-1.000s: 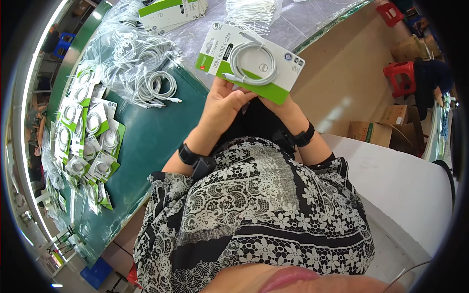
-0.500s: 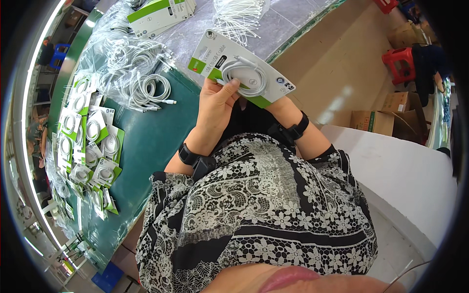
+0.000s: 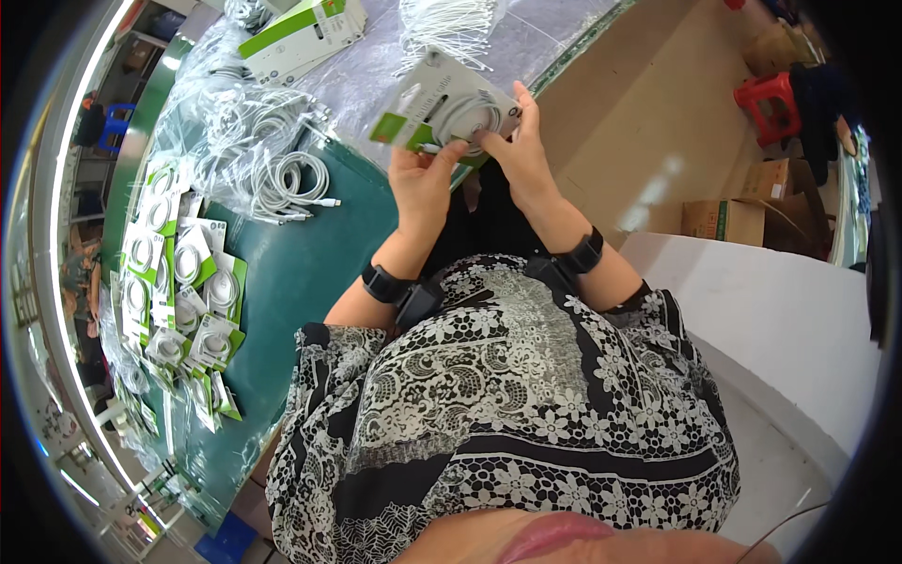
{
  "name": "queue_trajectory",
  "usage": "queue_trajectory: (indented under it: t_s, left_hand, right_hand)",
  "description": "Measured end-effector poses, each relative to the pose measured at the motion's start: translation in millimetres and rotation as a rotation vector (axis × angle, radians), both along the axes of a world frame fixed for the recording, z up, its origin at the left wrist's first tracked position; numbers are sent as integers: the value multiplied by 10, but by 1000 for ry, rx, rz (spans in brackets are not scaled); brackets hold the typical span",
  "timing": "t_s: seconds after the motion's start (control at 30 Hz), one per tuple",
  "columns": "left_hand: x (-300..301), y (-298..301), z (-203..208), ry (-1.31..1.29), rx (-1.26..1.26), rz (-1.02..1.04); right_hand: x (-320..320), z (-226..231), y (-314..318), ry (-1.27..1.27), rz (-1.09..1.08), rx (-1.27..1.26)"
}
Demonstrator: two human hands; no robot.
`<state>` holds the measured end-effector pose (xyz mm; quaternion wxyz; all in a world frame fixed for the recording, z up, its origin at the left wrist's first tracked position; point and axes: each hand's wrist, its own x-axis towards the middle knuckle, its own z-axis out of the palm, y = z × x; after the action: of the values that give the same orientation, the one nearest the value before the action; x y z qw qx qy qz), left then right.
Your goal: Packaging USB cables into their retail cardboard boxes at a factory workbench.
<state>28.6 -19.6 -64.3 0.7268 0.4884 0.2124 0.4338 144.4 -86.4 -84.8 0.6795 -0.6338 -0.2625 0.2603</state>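
Between both hands, above the table's edge, is a white and green cable card (image 3: 449,83) with a coiled white cable (image 3: 462,117) lying on its face. My left hand (image 3: 420,183) grips the card's lower left part, thumb on the coil and the other fingers behind. My right hand (image 3: 522,160) holds the card's right side, its thumb pressed on the coil and a finger reaching up along the edge. The card's print is blurred. Left of my hands, loose coiled white cables (image 3: 299,183) lie on the green table mat (image 3: 305,249).
Many carded cables (image 3: 183,282) are heaped on the table's left side. Flat blank-faced cards (image 3: 305,42) are stacked at the back, beside a bunch of white ties (image 3: 442,28). Clear plastic bags (image 3: 202,122) hold more cables. A red stool (image 3: 770,105) and cardboard boxes (image 3: 723,221) stand on the right.
My right hand has come from behind the card to its right side, its thumb now on the coil. The card has tilted, and my left hand has kept its hold.
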Motion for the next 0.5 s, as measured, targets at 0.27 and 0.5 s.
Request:
queue_trajectory:
  t_s: [0.27,0.5]
  left_hand:
    - [-99,-22,-187,228,265,17]
    - [-20,135,-89,227,104,13]
  right_hand:
    - [89,-40,-2,-183,12,-203]
    - [41,-6,-31,-214,-45,-101]
